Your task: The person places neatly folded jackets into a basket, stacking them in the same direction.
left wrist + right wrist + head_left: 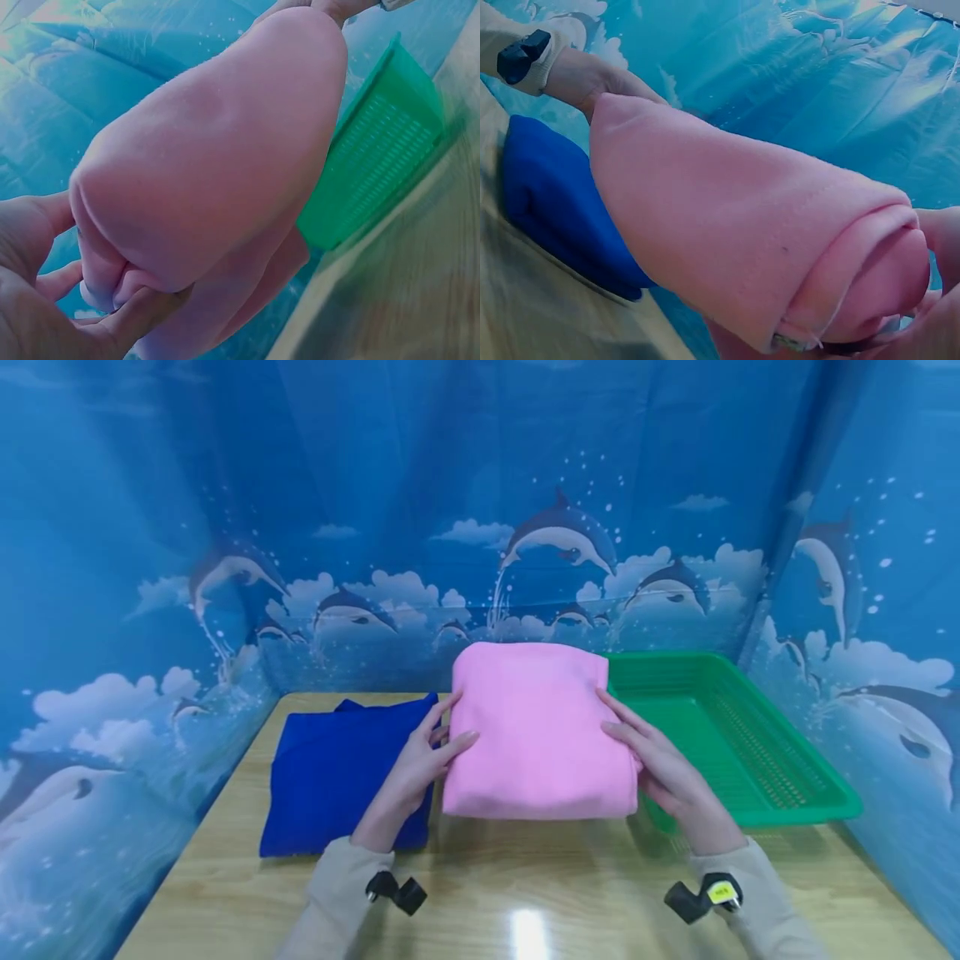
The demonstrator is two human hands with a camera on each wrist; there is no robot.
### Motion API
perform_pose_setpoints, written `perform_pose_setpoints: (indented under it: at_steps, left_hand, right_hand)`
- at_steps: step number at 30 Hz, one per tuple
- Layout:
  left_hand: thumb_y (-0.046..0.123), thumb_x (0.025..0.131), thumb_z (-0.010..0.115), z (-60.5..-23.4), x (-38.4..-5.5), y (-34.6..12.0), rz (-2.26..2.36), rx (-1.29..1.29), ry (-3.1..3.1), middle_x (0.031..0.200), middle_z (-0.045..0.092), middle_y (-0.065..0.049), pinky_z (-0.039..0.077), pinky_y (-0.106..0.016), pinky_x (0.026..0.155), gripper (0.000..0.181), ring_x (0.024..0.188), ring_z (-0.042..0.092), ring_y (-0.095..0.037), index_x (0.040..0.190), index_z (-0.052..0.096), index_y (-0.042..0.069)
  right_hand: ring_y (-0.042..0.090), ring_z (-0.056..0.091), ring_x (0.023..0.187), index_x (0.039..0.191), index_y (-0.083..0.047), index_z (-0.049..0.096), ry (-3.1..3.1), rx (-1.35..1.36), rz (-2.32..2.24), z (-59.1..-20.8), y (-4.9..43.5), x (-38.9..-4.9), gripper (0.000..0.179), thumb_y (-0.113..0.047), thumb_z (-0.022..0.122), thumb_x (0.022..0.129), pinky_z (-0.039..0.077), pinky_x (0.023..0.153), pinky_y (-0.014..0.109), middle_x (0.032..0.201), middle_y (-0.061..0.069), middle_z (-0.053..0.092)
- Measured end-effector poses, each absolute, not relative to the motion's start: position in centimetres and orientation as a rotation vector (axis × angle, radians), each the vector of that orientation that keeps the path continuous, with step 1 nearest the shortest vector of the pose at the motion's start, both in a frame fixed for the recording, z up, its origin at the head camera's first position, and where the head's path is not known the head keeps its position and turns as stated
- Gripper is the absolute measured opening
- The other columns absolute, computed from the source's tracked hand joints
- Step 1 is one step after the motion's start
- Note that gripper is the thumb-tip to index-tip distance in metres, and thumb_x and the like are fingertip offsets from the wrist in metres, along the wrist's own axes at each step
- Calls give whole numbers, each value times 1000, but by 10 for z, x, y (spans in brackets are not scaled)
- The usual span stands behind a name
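Note:
A folded pink cloth [536, 735], thick and soft, is held up above the table between both hands. My left hand [416, 764] grips its left side, thumb on the near face and fingers behind the edge. On the opposite side my right hand [667, 772] grips the cloth the same way. In the right wrist view the folded layers of the pink cloth [742, 217] show at its end, beside the right fingers. A folded blue cloth [337, 777] lies on the table, partly behind the left hand.
A green plastic basket [795, 735] with slotted walls stands at the right, partly hidden by the pink cloth and right hand. The wooden table [480, 893] meets a blue dolphin-print curtain [420, 527] at the back and sides.

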State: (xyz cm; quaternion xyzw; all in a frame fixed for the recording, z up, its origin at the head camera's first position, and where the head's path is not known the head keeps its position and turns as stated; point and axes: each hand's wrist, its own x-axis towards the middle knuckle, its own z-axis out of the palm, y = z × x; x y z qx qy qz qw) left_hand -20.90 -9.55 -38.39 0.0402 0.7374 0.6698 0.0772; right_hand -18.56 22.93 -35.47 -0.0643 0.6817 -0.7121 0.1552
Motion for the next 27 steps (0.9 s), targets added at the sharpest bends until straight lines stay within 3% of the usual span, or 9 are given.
perform_pose_setpoints:
  at_steps: [5, 12, 19, 27]
  left_hand:
    - [40, 90, 77, -372, -213, -80, 2068, 177, 2164, 149, 49, -13, 61, -44, 85, 75, 119, 64, -33, 153, 37, 48]
    - [32, 94, 74, -357, -216, -47, 2141, 317, 2105, 142, 51, -15, 62, -43, 80, 72, 108, 67, -30, 154, 36, 46]
    - [29, 96, 72, -349, -223, -5, 2211, 452, 2033, 144, 47, -16, 62, -43, 80, 72, 107, 66, -30, 154, 35, 46]
    - [21, 96, 72, -355, -224, 49, 2281, 573, 1932, 146, 46, -12, 62, -42, 79, 74, 109, 66, -25, 156, 33, 45]
  right_hand:
    - [37, 13, 152, 161, -41, 21, 1956, -209, -2060, -341, 245, -189, 60, -35, 49, 108, 51, 93, 23, 171, 4, -7]
    - [35, 3, 154, 161, -42, 19, 2020, -282, -2065, -324, 278, -194, 58, -33, 44, 110, 47, 94, 19, 171, 1, -11]
    - [10, 31, 136, 162, -40, 18, 2083, -344, -2081, -307, 316, -194, 57, -30, 40, 111, 48, 91, 17, 170, -3, -9]
    - [4, 31, 131, 162, -39, 19, 2188, -313, -2073, -306, 373, -197, 55, -26, 36, 111, 42, 88, 17, 169, -10, 0]
